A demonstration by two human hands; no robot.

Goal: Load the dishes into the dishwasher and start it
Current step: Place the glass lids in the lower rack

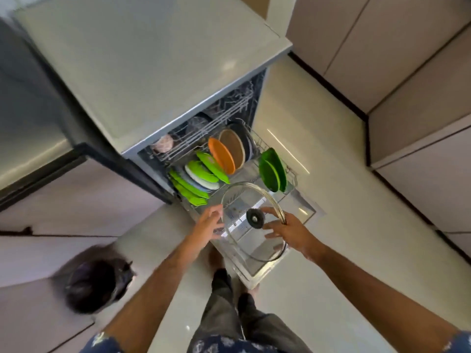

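While the right grip (285, 229) holds a glass lid (252, 222), left grip (209, 221) open, lower rack (290, 171) full (green, orange plates).

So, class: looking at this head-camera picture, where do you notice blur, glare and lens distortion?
Head view: the wide lens bends the counter edges and cupboard lines; motion blur smears the left hand and the dark bag on the floor; glare streaks the floor beside the rack; the glass lid, held by the right hand, shows reflections, while the green plates stay fairly sharp.
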